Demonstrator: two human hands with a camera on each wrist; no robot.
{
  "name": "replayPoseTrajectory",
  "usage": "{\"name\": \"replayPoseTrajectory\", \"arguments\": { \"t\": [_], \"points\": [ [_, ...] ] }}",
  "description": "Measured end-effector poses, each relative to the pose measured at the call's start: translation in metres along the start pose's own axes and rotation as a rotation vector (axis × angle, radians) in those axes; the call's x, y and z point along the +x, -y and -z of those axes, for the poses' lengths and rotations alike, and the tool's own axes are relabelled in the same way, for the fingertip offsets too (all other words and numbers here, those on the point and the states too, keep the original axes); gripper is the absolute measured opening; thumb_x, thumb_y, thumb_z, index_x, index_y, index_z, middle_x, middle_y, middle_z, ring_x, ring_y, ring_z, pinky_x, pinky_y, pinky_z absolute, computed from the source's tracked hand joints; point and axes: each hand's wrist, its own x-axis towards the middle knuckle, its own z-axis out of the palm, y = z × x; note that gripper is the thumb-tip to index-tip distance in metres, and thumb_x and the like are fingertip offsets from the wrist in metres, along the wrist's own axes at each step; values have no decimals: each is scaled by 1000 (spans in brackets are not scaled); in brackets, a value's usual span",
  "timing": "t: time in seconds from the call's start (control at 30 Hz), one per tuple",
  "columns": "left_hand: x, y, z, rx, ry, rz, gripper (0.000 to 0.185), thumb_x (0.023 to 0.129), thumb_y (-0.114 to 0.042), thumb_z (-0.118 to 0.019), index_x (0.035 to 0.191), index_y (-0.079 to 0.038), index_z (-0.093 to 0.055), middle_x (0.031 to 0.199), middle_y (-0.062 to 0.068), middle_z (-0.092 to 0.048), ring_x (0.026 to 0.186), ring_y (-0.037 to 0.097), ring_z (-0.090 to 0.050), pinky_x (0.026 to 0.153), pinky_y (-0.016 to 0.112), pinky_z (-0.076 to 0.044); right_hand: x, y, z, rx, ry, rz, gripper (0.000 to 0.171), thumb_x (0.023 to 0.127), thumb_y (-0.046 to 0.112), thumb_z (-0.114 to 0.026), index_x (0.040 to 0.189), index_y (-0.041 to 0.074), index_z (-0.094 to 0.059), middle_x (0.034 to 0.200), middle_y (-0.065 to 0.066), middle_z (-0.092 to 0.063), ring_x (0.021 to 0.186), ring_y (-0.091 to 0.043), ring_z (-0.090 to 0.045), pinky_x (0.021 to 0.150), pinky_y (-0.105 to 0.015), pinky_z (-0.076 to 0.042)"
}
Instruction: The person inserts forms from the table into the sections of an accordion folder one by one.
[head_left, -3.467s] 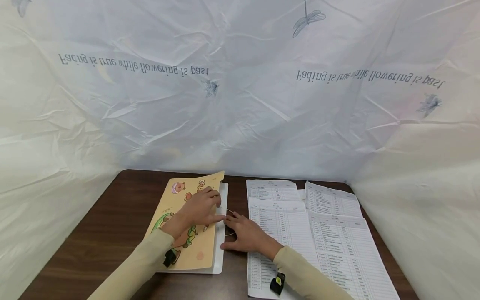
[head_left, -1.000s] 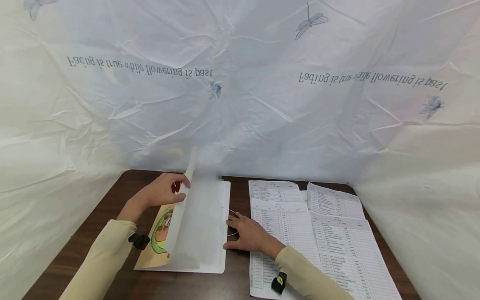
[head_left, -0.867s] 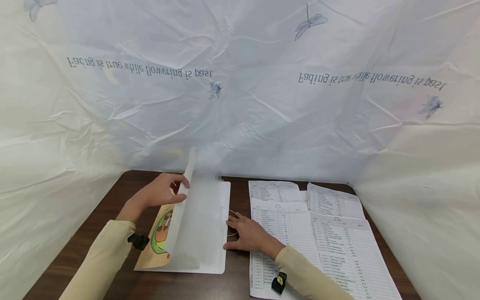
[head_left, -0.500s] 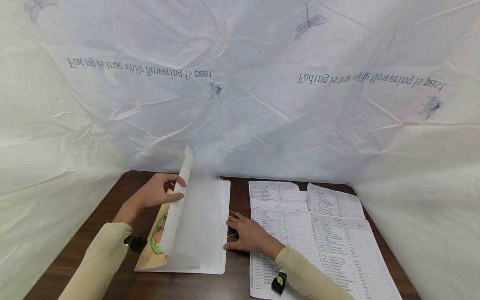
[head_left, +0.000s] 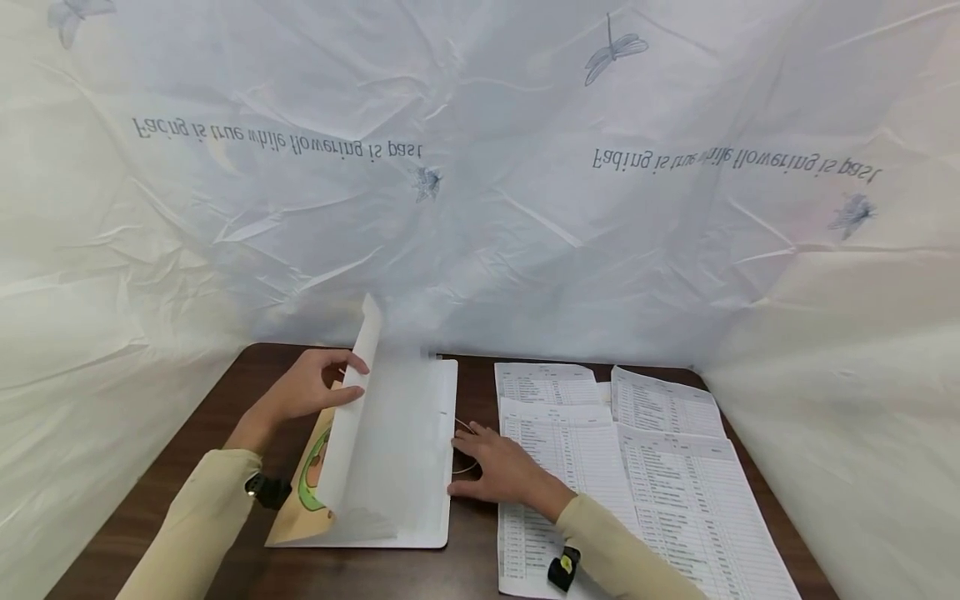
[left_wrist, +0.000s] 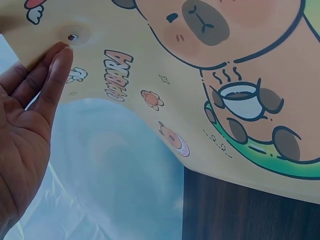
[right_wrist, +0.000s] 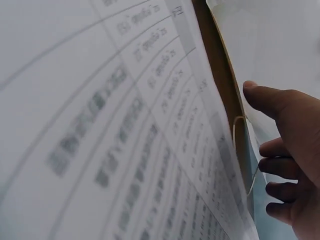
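Note:
A document folder's tan cover [head_left: 341,454], printed with cartoon capybaras, stands partly lifted and curls over to the left. Pinched between the thumb and fingers of my left hand [head_left: 296,390] is the cover's free edge; the left wrist view shows the grip at a small hole in the cover [left_wrist: 150,45]. Pale translucent sheets [head_left: 401,450] lie exposed inside, on a white back panel [head_left: 442,500]. My right hand [head_left: 506,471] rests with spread, relaxed fingers at the folder's right edge, over a thin elastic loop [right_wrist: 236,127].
Several printed table sheets [head_left: 558,450] overlap on the right half of the dark wooden table [head_left: 202,467], partly under the right forearm. A wrinkled white curtain [head_left: 495,250] with mirrored lettering surrounds the table's back and sides.
The cover lay nearly flat over the folder; my left hand has raised it and drawn it leftward, uncovering the inside. Lately it shifts slightly further left. The right hand stays at the edge.

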Motion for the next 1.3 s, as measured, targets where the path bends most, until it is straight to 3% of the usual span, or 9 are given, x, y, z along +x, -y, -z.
{"name": "replayPoseTrajectory", "arguments": {
  "t": [0.23, 0.6, 0.83, 1.07, 1.3],
  "points": [
    [0, 2, -2, 14, -22, -42, 25, 84, -8, -81, 107, -10, -73, 67, -9, -51, 55, 8, -42, 57, 30, -43, -23, -10, 18, 42, -154, 16, 67, 95, 60, -62, 144, 14, -60, 150, -3, -55, 147, -28, -40, 106, -52, -45],
    [-5, 1, 3, 25, -30, -108, 26, 82, -8, -82, 106, -11, -72, 68, -6, -54, 55, 5, -46, 56, 27, -43, -80, -41, 51, 35, -426, -60, 53, 91, 44, -76, 133, 14, -69, 139, -4, -64, 134, -28, -56, 99, -51, -51],
    [-5, -2, 4, 35, -37, -116, 26, 82, -8, -83, 105, -13, -73, 80, -7, -64, 61, 6, -52, 60, 25, -47, -119, -66, 61, 19, -510, -185, 51, 87, 42, -80, 127, 10, -72, 134, -5, -68, 129, -30, -60, 98, -54, -50],
    [-3, -3, 4, 30, -33, -112, 24, 83, -8, -81, 105, -10, -73, 89, -3, -68, 65, 9, -58, 63, 27, -50, -157, -93, 65, -12, -574, -304, 49, 85, 35, -83, 124, 6, -73, 129, -14, -69, 122, -39, -63, 95, -59, -50],
    [-3, 0, 4, -14, -41, -103, 20, 86, -5, -78, 105, -8, -72, 83, -1, -67, 61, 13, -59, 60, 28, -50, -191, -116, 69, -30, -606, -402, 52, 86, 34, -82, 125, 2, -70, 126, -22, -69, 116, -46, -64, 91, -60, -50]
  ]
}}
